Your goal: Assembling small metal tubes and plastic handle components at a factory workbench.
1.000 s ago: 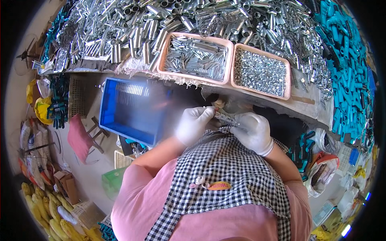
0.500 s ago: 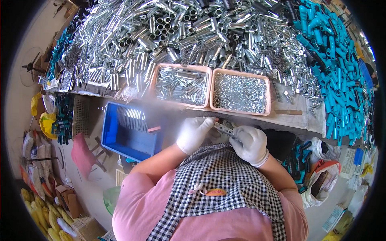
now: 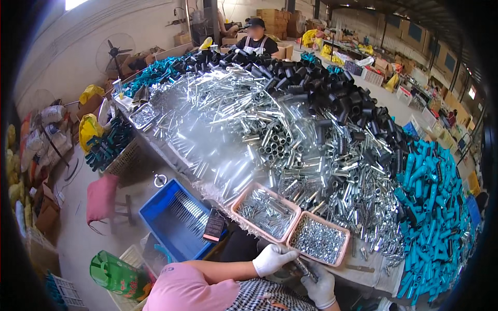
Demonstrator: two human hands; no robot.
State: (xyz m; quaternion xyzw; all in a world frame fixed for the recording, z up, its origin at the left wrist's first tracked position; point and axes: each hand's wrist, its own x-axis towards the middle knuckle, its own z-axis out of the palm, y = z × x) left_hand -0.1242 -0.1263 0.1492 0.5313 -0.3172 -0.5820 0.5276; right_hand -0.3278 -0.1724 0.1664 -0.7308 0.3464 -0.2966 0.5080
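My left hand [image 3: 274, 259], in a white glove, is closed around one end of a slim silvery metal part [image 3: 302, 267], thumb on top. On the same part's lower end my right hand [image 3: 320, 287] is closed, also gloved in white. The part lies tilted between the hands, close to my checked apron [image 3: 259, 296] and below the table's front edge. Just beyond the hands stand two pink trays. The left tray [image 3: 258, 229] has small metal pins or rods in it, and the right tray [image 3: 313, 259] many tiny silvery pieces.
Heaped metal tubes [image 3: 233, 109] cover the table, with black sleeves [image 3: 337, 93] behind and teal plastic parts [image 3: 433, 192] at right. A blue crate [image 3: 166, 233] holding a row of rods stands left, near a pink-covered stool [image 3: 102, 197]. Another person [image 3: 257, 39] sits across.
The view has tilted up and swung, so the hands now appear lower and the far room shows. Both hands still hold the metal part.
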